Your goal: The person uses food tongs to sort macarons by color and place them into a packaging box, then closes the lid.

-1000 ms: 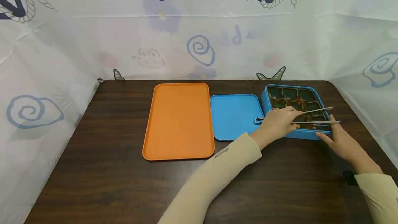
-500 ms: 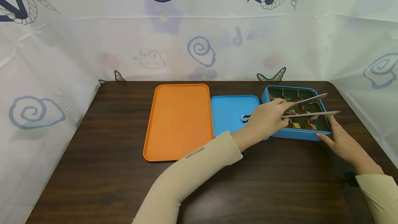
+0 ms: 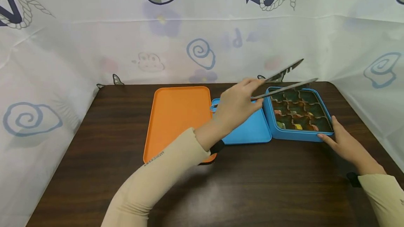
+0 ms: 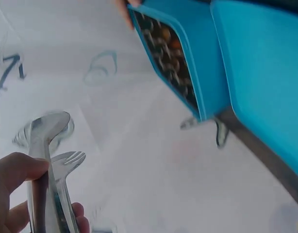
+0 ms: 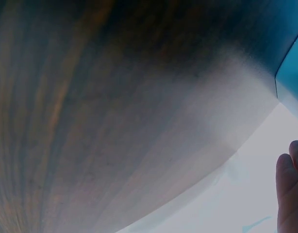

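Observation:
My left hand [image 3: 236, 104] grips a pair of metal serving tongs [image 4: 47, 179], above the blue tray [image 3: 249, 129] and partly covering it. One tong arm ends in a spoon shape, the other in a fork. The tong tips stand apart with nothing between them, raised over the far left part of a blue box [image 3: 300, 135]. Inside the box, a dark insert [image 3: 296, 109] is divided into several compartments, some with small pieces, among them a yellow piece [image 3: 298, 126]. My right hand [image 3: 350, 146] rests at the box's near right corner, thumb on the front wall and fingers along the right side.
An orange tray [image 3: 176, 122] lies left of the blue tray, its near right part behind the left forearm. All stand on a dark wooden table [image 3: 252, 185]. A white printed cloth [image 3: 126, 45] hangs behind and beside the table.
My left hand has moved left and up, carrying the tongs from over the compartments to above the blue tray. My right hand has stayed at the box corner.

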The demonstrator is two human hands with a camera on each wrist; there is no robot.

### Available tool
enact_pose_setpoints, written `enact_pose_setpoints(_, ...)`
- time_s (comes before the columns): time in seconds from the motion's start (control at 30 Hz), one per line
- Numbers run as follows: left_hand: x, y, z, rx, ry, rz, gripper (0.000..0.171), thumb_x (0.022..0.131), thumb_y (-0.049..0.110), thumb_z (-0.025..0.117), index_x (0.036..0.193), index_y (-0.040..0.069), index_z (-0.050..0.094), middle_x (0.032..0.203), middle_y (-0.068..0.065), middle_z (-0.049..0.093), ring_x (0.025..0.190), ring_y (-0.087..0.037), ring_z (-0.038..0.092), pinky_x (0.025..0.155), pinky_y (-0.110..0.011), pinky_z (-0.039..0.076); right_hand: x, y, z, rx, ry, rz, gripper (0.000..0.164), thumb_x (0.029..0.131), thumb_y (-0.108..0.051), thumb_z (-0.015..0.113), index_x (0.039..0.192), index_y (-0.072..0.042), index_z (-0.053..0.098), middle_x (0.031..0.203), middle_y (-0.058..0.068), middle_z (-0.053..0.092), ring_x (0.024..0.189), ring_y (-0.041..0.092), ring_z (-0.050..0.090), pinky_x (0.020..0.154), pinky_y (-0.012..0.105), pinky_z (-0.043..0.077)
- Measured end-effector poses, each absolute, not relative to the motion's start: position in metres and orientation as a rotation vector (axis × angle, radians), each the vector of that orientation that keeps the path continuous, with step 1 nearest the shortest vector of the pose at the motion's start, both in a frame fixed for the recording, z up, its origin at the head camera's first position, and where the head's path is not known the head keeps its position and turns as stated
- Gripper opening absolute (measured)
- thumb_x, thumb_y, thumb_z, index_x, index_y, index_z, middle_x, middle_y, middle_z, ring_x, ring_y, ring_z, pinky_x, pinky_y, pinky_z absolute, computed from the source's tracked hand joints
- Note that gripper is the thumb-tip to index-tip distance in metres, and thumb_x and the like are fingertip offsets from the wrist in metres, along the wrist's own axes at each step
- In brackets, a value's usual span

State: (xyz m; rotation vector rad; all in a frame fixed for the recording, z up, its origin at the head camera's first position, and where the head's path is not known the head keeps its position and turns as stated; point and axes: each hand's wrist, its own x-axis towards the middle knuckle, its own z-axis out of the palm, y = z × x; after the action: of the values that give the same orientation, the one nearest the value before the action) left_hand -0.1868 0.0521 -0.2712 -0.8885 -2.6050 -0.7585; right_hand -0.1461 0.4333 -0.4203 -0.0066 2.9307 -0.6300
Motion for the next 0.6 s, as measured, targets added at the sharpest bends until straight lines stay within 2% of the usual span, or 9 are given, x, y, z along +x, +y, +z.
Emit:
enact_pose_setpoints(0.23,-0.199,-0.006,-0.272,-0.607,-2.574,-0.894,0.045,0.089,0.018,0.067,0.133,0.015,0.058,0.128,-0.004,0.062,0.067,-0.016,0.058,0.054,-0.024,0.043,-0.145,0.431,-0.419,-0.008,2.926,-0.634,0.092,0.101,-0.045,0.040,0.145,0.011,-0.019,0.146,0.044,-0.011,0.135,0.062,0.000,0.105,0.072,0.010)
enact_pose_setpoints(0.4,-0.209,-0.047,-0.282,-0.412,-2.543,-0.967,0.043,0.088,0.016,0.067,0.130,0.012,0.060,0.125,-0.009,0.063,0.089,-0.023,0.066,0.062,-0.032,0.051,-0.145,0.429,-0.417,0.004,2.912,-0.651,0.092,0.101,-0.045,0.039,0.144,0.010,-0.020,0.146,0.044,-0.012,0.135,0.062,-0.002,0.104,0.073,0.010)
enact_pose_setpoints(0.47,-0.213,-0.063,-0.288,-0.320,-2.537,-0.967,0.044,0.088,0.017,0.067,0.130,0.011,0.060,0.126,-0.011,0.062,0.097,-0.027,0.067,0.069,-0.038,0.055,-0.145,0.429,-0.417,0.009,2.903,-0.654,0.092,0.101,-0.046,0.038,0.144,0.010,-0.021,0.146,0.044,-0.013,0.135,0.062,-0.003,0.104,0.074,0.009)
enact_pose_setpoints(0.6,-0.223,-0.098,-0.302,-0.104,-2.549,-0.954,0.046,0.088,0.017,0.067,0.133,0.009,0.058,0.130,-0.016,0.060,0.102,-0.037,0.066,0.077,-0.050,0.055,-0.145,0.429,-0.418,0.013,2.907,-0.657,0.093,0.101,-0.046,0.038,0.144,0.010,-0.021,0.146,0.044,-0.013,0.135,0.062,-0.002,0.104,0.073,0.009)
